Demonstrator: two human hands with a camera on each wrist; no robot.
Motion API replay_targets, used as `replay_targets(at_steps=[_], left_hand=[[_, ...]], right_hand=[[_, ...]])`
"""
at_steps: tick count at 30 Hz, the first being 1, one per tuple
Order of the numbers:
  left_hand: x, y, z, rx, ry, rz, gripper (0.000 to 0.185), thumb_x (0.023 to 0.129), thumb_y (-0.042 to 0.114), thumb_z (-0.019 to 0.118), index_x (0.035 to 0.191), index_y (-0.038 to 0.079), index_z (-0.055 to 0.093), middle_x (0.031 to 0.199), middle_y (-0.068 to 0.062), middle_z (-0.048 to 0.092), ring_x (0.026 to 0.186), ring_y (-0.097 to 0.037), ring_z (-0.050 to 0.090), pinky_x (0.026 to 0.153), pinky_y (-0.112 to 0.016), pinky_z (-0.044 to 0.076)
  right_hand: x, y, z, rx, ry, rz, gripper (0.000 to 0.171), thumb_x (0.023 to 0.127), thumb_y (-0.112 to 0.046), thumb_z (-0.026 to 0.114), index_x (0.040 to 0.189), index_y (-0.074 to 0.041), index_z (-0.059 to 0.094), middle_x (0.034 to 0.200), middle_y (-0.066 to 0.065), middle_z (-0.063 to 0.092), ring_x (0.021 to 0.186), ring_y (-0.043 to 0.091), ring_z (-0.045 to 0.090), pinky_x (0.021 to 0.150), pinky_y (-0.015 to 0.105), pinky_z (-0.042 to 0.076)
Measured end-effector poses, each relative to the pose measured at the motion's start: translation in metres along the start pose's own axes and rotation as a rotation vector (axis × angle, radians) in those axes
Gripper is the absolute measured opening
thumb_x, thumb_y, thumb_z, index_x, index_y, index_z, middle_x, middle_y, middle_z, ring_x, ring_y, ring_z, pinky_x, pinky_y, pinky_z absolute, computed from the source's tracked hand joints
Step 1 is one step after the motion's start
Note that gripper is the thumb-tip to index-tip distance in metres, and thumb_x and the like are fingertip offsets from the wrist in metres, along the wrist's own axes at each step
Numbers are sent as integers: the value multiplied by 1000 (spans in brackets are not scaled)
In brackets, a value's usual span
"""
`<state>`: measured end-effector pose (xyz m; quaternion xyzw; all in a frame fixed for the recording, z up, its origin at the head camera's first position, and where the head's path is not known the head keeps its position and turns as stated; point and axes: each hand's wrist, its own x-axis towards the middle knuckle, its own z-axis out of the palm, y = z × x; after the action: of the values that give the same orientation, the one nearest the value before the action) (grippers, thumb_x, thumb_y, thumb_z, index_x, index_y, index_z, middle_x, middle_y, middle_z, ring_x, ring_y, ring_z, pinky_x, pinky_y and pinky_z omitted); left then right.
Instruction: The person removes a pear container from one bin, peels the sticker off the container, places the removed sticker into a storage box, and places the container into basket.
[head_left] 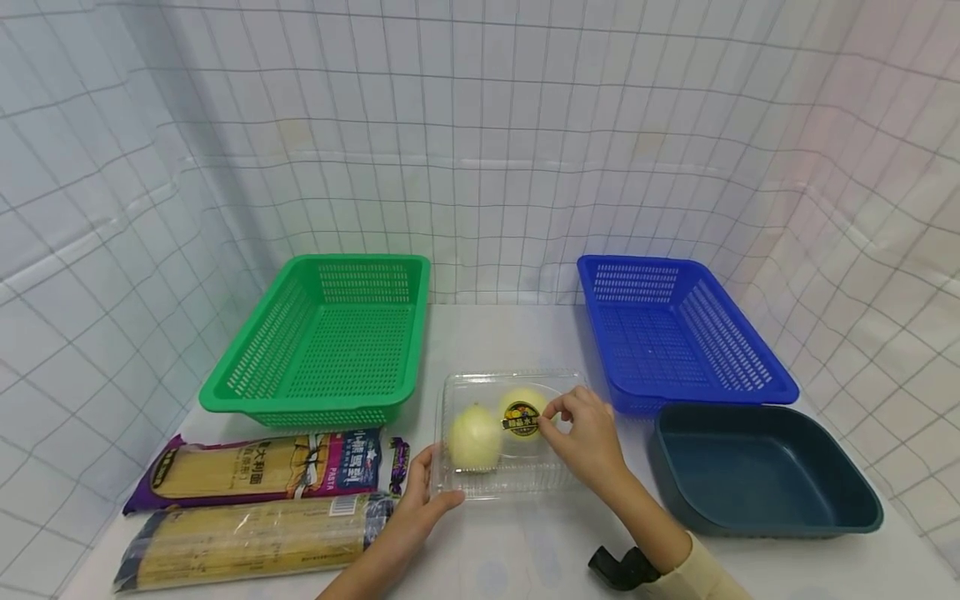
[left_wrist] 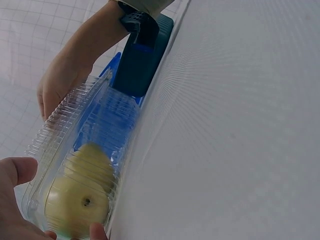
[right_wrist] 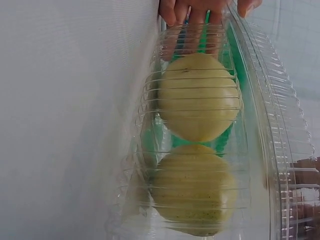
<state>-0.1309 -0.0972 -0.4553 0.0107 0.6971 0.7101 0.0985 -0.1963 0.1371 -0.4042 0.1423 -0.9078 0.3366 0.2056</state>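
A clear plastic clamshell box point(head_left: 517, 479) lies near the table's front edge with two pale yellow round fruits point(head_left: 475, 436) inside and a round sticker point(head_left: 522, 417) on its lid. My left hand point(head_left: 441, 477) grips the box's left front corner, thumb on top. My right hand point(head_left: 551, 412) rests on the lid's right side, its curled fingers pinching the lid by the sticker. The left wrist view shows the box point(left_wrist: 95, 125) end-on with one fruit point(left_wrist: 82, 195). Both fruits point(right_wrist: 200, 97) show in the right wrist view, with my left fingers point(right_wrist: 192, 10) at the far end.
A green basket point(head_left: 315, 408) stands at the back left and a blue basket point(head_left: 750, 333) at the back right. A dark teal tray point(head_left: 757, 517) sits right of the box. Two pasta packs point(head_left: 262, 467) lie at the front left. Gridded cloth walls surround the table.
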Motion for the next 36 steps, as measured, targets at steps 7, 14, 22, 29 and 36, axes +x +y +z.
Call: replay_targets(at_steps=[7,14,22,29,36], left_hand=[[-1,0,-1,5,0,2,77,91,12,61,148,-2,10,158,-28,1,144,-45,-6,113,-61,1],[-2,0,-2,17,13,-8,78,91,12,61,148,-3,10,158,-28,1,144,-45,-7,113,-60,-1],[-1,0,-2,1,2,5,79,92,11,60,150,-1,8,158,-27,-1,144,-44,-7,113,-60,4],[-1,0,-1,-12,-4,23,79,92,8,59,149,-3,6,158,-29,0,144,-45,-4,114,-59,8],[0,1,-1,-12,-8,20,78,92,8,60,149,-3,7,158,-28,-1,144,-44,-6,114,-58,4]], right_hand=[[-1,1,1,35,16,6,12,73,-8,76,71,-12,65,69,-2,44,69,15,42,71,35,32],[-1,1,1,85,43,-6,13,69,-6,74,69,-12,62,69,-5,42,68,19,45,71,35,31],[1,2,-1,131,70,-22,13,67,-4,74,68,-11,62,69,2,49,69,19,48,73,36,32],[1,2,-4,155,69,-10,14,67,-4,75,69,-11,63,70,5,52,69,18,48,76,38,35],[3,2,-9,153,93,-20,13,68,-3,76,69,-10,65,69,3,50,70,23,50,77,39,36]])
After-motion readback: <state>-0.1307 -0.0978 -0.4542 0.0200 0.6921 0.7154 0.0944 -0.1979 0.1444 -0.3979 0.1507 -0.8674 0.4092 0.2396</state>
